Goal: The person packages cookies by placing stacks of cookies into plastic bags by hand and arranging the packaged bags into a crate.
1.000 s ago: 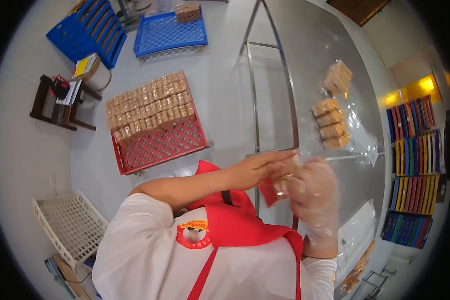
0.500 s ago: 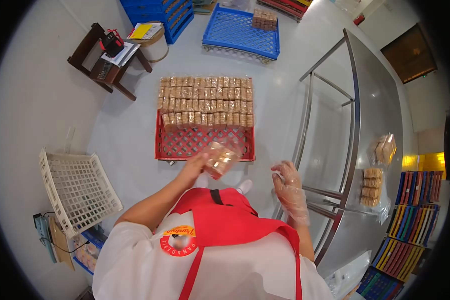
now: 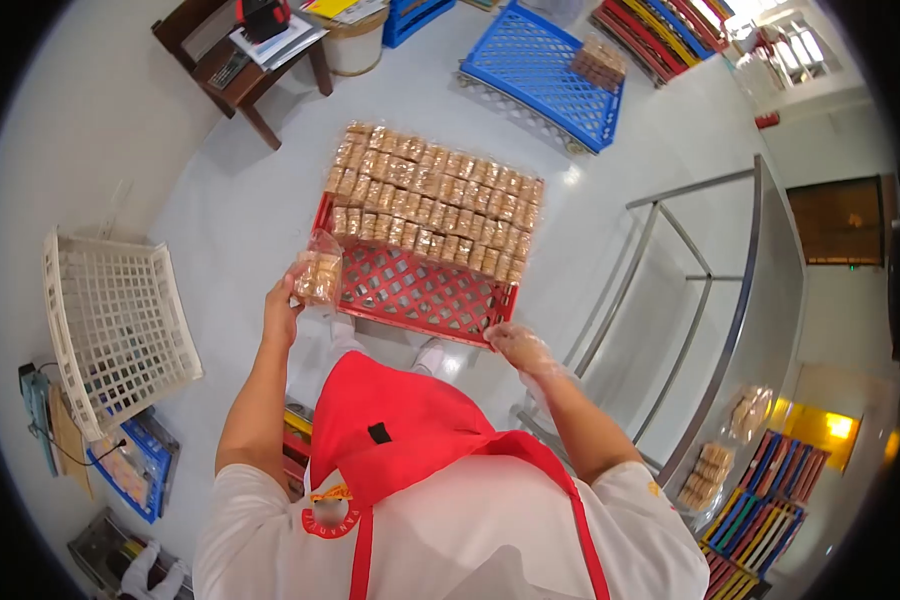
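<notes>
My left hand [image 3: 288, 293], bare, grips a clear plastic pack of round golden biscuits [image 3: 319, 278] beside the left front corner of a red crate [image 3: 420, 292]. Rows of similar wrapped packs [image 3: 435, 190] fill the back of the crate, and its red lattice floor shows at the front. My right hand [image 3: 518, 347], in a clear plastic glove, is at the crate's right front corner. Its fingers are bent together against the red rim.
A steel table [image 3: 745, 330] at the right bears two packs [image 3: 708, 475]. A blue crate [image 3: 545, 80] stands at the back, a white crate [image 3: 125, 330] at the left. A wooden chair [image 3: 235, 75] holds papers. Coloured crates [image 3: 760, 500] are stacked lower right.
My hands have parted from the steel table. The left carried the pack to the red crate's left side; the gloved right hand moved onto the crate's right corner. The view has turned.
</notes>
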Demonstrator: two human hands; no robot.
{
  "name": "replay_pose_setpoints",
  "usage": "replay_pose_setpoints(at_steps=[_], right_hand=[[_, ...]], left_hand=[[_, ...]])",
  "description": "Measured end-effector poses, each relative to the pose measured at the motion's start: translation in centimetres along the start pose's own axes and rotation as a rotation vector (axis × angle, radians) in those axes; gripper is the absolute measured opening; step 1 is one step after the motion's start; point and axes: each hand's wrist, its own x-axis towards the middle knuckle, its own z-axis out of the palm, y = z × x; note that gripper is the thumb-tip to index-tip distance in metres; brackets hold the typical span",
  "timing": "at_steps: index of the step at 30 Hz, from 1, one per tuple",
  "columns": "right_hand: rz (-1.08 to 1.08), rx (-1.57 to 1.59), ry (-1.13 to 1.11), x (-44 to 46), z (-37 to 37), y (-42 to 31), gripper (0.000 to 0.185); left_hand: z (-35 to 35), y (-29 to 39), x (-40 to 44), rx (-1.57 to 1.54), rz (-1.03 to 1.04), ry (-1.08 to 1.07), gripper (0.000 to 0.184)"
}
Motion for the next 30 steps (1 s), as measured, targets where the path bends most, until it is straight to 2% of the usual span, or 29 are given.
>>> replay_pose_setpoints(at_steps=[2, 5, 8, 11, 13, 14, 17, 20, 23, 26, 27, 30], right_hand=[[-0.092, -0.178, -0.032, 4.8, 0.5, -4.0, 0.037], [0.071, -0.089, -0.168, 11.9, 2.2, -10.8, 0.041], [-0.014, -0.129, -0.143, 20.5, 6.8, -14.0, 0.042], [-0.012, 0.242, -0.131, 25.5, 11.2, -19.1, 0.044], [0.111, 0.459, -0.161, 29.2, 14.0, -20.8, 0.046], [0.172, 0.564, -0.172, 30.8, 15.2, -21.4, 0.047], [0.121, 0.595, -0.115, 36.9, 20.2, -19.5, 0.049], [0.294, 0.759, -0.083, 36.9, 20.0, -24.8, 0.049], [0.326, 0.689, -0.081, 42.6, 23.3, -22.1, 0.044], [0.243, 0.875, 0.077, 46.6, 26.8, -16.5, 0.041], [0.194, 0.789, 0.145, 47.1, 26.7, -15.3, 0.038], [-0.069, 0.02, 0.347, 45.7, 24.3, -13.4, 0.03]], left_hand=[[-1.2, 0.3, 3.1, -0.051, -0.019, 0.007, 0.044], [-2.8, -0.5, 9.4, -0.063, -0.054, 0.055, 0.042], [-3.0, -0.1, 14.4, -0.041, 0.001, -0.07, 0.043], [-3.7, -1.6, 20.2, 0.036, 0.015, -0.134, 0.046], [-3.9, -2.7, 23.4, 0.051, 0.021, -0.161, 0.045], [-4.0, -3.4, 24.8, 0.047, 0.028, -0.165, 0.043], [-4.3, -5.8, 28.5, 0.041, 0.05, -0.181, 0.039], [-4.9, -7.5, 30.5, 0.028, 0.057, -0.209, 0.037], [-3.8, -8.4, 31.1, 0.058, 0.062, -0.231, 0.035], [-2.3, -9.4, 31.8, 0.223, 0.123, -0.246, 0.034], [-1.8, -8.7, 31.8, 0.263, 0.133, -0.266, 0.034], [-1.0, -8.4, 31.7, 0.294, 0.135, -0.314, 0.033]])
